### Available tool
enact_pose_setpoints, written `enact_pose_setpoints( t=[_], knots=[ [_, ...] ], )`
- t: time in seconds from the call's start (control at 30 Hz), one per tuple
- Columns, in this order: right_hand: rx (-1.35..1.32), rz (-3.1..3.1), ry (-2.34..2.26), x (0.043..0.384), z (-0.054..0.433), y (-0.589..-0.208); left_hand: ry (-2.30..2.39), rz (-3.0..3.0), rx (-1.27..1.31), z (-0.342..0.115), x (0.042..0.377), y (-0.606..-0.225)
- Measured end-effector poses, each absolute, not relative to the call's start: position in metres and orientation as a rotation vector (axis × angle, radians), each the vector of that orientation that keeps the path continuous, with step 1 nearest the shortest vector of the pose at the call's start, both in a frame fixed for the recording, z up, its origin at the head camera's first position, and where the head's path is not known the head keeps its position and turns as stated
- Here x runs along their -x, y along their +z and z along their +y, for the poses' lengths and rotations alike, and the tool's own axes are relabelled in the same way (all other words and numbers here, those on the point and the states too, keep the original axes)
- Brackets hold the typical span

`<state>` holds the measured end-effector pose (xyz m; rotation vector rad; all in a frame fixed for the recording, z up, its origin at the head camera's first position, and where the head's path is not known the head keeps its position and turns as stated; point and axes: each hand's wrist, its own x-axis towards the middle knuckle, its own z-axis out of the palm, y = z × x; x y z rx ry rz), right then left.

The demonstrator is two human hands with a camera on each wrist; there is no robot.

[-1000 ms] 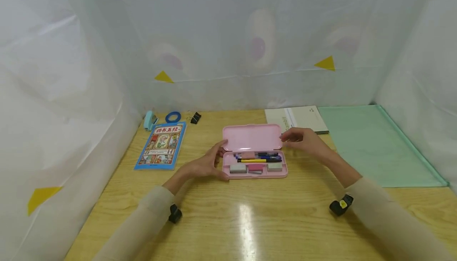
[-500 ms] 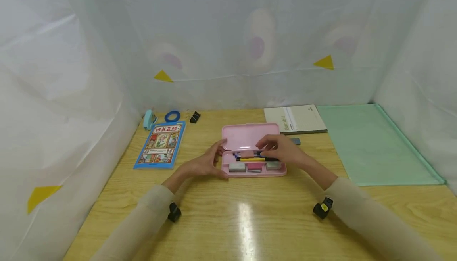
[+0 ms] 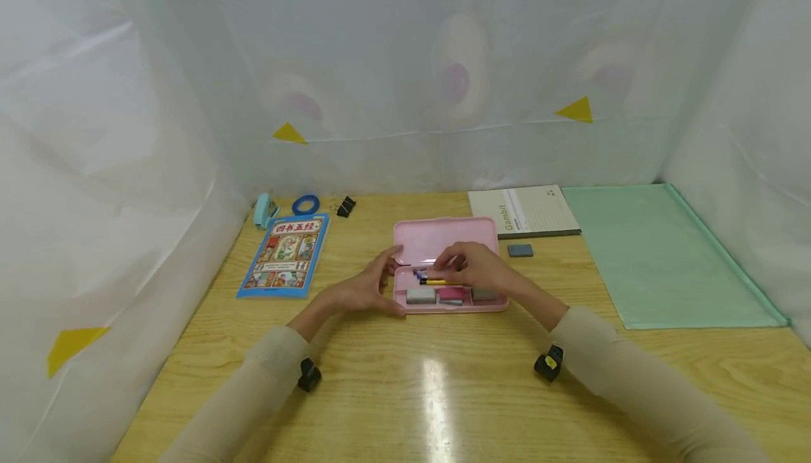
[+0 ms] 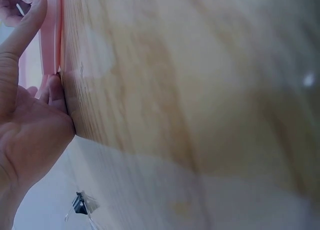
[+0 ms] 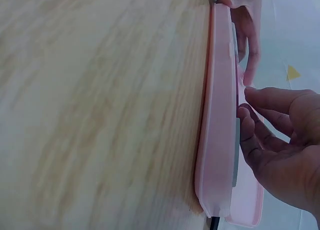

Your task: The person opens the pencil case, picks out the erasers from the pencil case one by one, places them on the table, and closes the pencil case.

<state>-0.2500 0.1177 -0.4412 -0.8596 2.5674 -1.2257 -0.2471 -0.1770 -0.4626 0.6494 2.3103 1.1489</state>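
While your left grip [image 3: 360,295] holds the left end of the case [image 3: 421,241] on the tabletop [image 3: 367,392], your right grip [image 3: 476,266] is over the pens [image 3: 432,282]; I can't tell if it pinches any.

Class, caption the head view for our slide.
Left hand grips an open pink pencil case, right hand at its pens.
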Motion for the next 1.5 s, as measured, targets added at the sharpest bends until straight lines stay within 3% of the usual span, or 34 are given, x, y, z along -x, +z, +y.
enact_pose_setpoints(
  t=[0.97,1.5],
  knots=[
    [0.814,2.638,-1.205,0.245,0.118,-0.444,1.139,2.312,-0.652,-0.176,0.247,-0.46],
    [0.538,2.733,-1.271,0.25,0.209,-0.424,1.122,2.33,-0.659,-0.177,0.246,-0.459]
  ],
)
